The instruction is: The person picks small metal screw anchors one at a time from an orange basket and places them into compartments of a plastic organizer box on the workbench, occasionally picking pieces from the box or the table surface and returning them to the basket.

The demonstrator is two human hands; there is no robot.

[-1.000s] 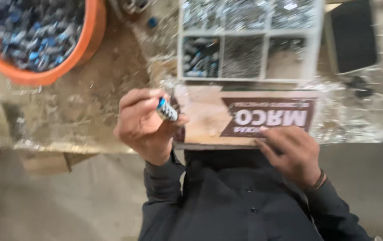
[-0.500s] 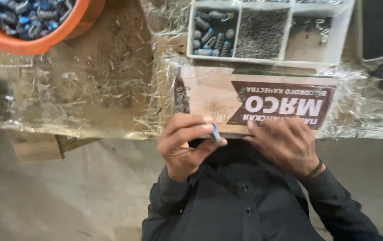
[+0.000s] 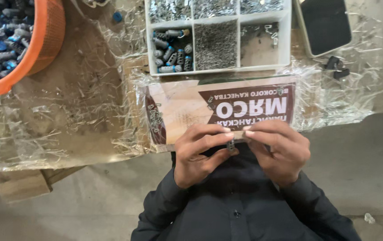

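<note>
your left hand [image 3: 200, 154] and right hand [image 3: 278, 149] meet at the near edge of the table [image 3: 66, 120], above your dark shirt [image 3: 240, 205]. both grips are pinched nearly closed, fingertips of the two hands almost touching each other. between them sits a small dark metal part [image 3: 231, 145], held at the fingertips; the left thumb lies under it and the left forefinger over it, the right forefinger and thumb press in from the other side. the part is too small to tell its shape exactly. it hangs just off the table edge, in front of a flat printed cardboard sheet [image 3: 187, 105] in brown and cream that lies on the table under crinkled clear plastic film [image 3: 89, 111].

beyond the sheet stands a white compartment tray [image 3: 285, 53]. its near-left cell holds small grey-and-blue cylinders [image 3: 171, 51], the near-middle cell a heap of fine metal pieces [image 3: 216, 44], the near-right cell only a few clips. the far row of cells holds more shiny metal bits. at the far left an orange basket [image 3: 44, 40] is full of the same blue and grey cylinders. a dark flat rectangular object [image 3: 325, 24] lies to the right of the tray, with a small black piece [image 3: 336, 67] near it.
</note>
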